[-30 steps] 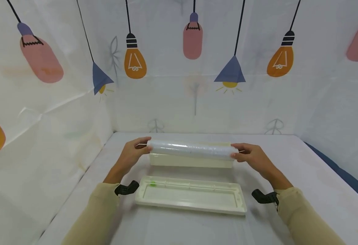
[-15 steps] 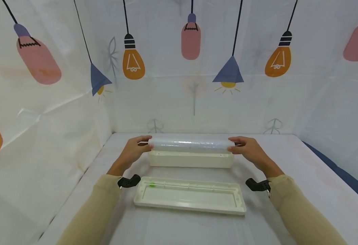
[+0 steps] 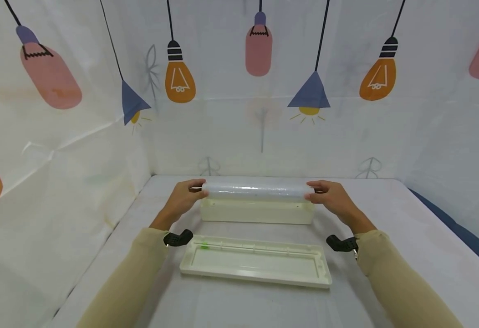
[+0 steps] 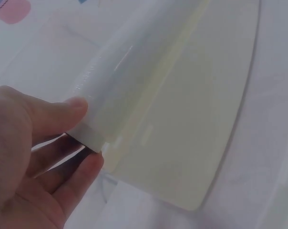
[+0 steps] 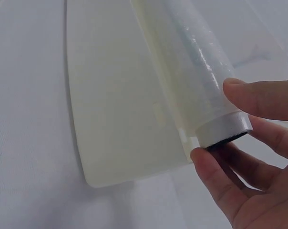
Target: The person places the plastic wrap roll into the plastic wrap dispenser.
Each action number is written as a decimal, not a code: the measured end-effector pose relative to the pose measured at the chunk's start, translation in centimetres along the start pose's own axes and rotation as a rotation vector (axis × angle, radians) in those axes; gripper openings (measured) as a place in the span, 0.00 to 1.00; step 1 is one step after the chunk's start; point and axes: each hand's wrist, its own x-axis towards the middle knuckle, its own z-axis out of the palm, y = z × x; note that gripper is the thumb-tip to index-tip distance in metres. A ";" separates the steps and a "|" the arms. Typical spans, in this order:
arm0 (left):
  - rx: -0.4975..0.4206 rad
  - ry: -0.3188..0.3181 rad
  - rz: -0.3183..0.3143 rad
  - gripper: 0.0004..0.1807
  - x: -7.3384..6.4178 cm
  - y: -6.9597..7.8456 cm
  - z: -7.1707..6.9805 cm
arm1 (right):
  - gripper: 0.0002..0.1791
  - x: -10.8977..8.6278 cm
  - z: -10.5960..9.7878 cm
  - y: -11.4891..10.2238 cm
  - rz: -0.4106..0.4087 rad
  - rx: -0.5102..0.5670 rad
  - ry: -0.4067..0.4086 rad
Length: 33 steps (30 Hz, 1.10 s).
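A shiny roll of plastic wrap [image 3: 257, 189] lies level along the top of a long cream-coloured box [image 3: 257, 212]. At its left end my left hand [image 3: 184, 199] grips the roll, thumb on top and fingers by the end, as the left wrist view shows with the hand [image 4: 48, 148] close up. My right hand [image 3: 335, 201] holds the other end the same way. In the right wrist view the roll's white core end [image 5: 225, 129] sits between the thumb and fingers. The box's inside is mostly hidden behind the roll.
In front of the box a cream lid [image 3: 256, 264] lies on the white table [image 3: 264, 307], its ribbed inner side up. A white sheet wall [image 3: 231, 132] with printed lamps closes off the back and sides.
The roll's right end has come up and back, so the roll went from slanted to level over the box. Both hands still hold its ends; the lid stays put.
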 end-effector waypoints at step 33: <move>0.192 0.026 0.059 0.27 0.0 -0.6 0.1 | 0.36 0.7 -0.2 0.3 -0.038 -0.142 -0.012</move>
